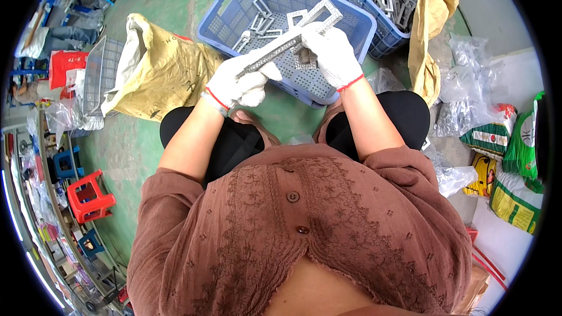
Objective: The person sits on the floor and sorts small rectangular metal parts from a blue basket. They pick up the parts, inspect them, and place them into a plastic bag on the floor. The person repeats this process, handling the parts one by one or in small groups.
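Both my hands wear white knitted gloves with red cuff bands. A long grey metal frame piece (270, 54) with a patterned surface slants between them, over a blue plastic basket (287, 86). My left hand (243, 79) is closed on its lower end, the fingers curled underneath. My right hand (332, 52) grips near the other end, where a rectangular opening shows. A smaller rectangular grey piece (305, 59) sticks out below my right fingers; whether it is joined to the long one I cannot tell. Several grey metal frames (261, 7) lie loose in the basket.
A second blue basket (383, 35), heaped with grey metal parts, stands beyond on the right. Yellow woven sacks (167, 73) flank the baskets. Clear plastic bags (468, 82) and colourful packs (492, 131) lie at right. A red stool (91, 197) stands left, beside shelving.
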A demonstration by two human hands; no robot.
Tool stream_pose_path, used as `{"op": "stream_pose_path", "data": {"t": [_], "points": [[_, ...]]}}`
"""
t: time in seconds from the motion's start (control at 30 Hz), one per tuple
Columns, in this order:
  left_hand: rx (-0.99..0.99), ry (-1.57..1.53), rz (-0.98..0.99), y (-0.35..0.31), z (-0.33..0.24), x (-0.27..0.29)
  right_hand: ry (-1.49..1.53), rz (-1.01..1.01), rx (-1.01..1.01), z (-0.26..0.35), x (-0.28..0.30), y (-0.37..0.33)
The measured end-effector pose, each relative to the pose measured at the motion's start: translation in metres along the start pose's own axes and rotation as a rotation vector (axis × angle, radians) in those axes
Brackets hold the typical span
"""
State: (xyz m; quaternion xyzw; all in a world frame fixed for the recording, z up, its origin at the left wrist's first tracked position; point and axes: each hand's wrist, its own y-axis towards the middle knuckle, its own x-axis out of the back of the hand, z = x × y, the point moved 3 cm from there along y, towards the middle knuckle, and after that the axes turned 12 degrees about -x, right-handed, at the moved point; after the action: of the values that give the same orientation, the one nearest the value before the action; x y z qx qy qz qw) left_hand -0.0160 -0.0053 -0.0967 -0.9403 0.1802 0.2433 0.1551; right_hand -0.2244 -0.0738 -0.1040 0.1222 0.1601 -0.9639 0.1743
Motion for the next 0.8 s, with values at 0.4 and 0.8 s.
{"op": "stream_pose_path", "data": {"t": [0.4,0.8], "points": [[0.156,0.390,-0.098,0.034,0.015,-0.017,0.152,-0.253,0.246,0.040,0.061,0.011],[-0.005,1.675,0.547,0.121,0.102,-0.034,0.422,-0.183,0.238,0.037,0.077,0.012]]}}
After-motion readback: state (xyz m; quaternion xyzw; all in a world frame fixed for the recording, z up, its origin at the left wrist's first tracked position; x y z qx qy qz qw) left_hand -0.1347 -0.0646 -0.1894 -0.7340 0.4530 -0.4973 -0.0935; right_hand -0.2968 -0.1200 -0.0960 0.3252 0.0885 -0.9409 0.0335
